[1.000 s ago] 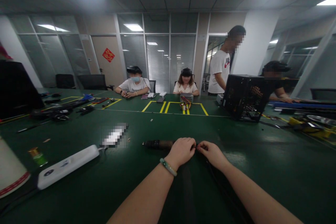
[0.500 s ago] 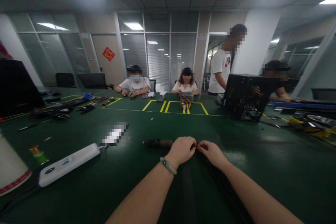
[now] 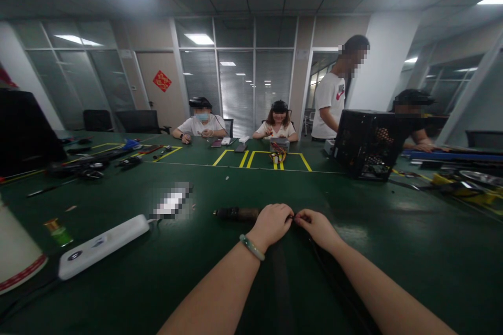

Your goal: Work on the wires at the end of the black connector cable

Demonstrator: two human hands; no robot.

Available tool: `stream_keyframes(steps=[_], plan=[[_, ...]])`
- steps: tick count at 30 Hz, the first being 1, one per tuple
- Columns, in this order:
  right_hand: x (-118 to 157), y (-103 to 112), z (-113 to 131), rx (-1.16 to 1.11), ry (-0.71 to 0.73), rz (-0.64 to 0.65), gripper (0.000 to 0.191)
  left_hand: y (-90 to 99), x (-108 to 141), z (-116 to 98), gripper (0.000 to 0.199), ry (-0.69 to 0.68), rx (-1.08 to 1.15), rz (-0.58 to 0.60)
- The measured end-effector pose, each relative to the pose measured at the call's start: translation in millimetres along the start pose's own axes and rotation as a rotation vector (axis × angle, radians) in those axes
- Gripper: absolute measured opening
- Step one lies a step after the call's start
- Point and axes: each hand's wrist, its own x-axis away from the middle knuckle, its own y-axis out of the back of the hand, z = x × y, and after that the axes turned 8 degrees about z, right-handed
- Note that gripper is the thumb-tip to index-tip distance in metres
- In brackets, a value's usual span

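A dark, cylindrical electric screwdriver [image 3: 238, 214] lies on the green tabletop, its bit pointing left. Over its rear end my left hand [image 3: 274, 222], with a bangle at the wrist, is closed, hiding the part it holds. Close beside it, my right hand [image 3: 317, 226] has thumb and forefinger pinched together at the same end of the tool. What sits between those fingertips is too small and too hidden to make out. From beneath my right hand a black cable [image 3: 328, 267] runs along the table towards me.
To the left are a white power strip [image 3: 104, 246], a small green bottle [image 3: 58, 233] and a white cup-like container [image 3: 18, 251]. A black computer case [image 3: 365, 144] stands at the right, near a yellow-edged item [image 3: 467, 188]. Several people sit or stand beyond the table.
My hands and the screwdriver have stayed almost still. Across the table, one seated person has raised a hand, and another has moved their hands apart.
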Motion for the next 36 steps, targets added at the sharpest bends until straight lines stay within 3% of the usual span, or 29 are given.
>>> stream_keyframes(steps=[21,36], plan=[[0.6,1.3,-0.2,0.017,-0.016,0.002,0.018,-1.3,-0.8,-0.8,0.01,-0.028,-0.004,-0.061],[-0.1,1.7,-0.9,0.015,0.002,-0.003,0.017,0.0,-0.8,-2.5,0.01,0.003,-0.002,-0.034]])
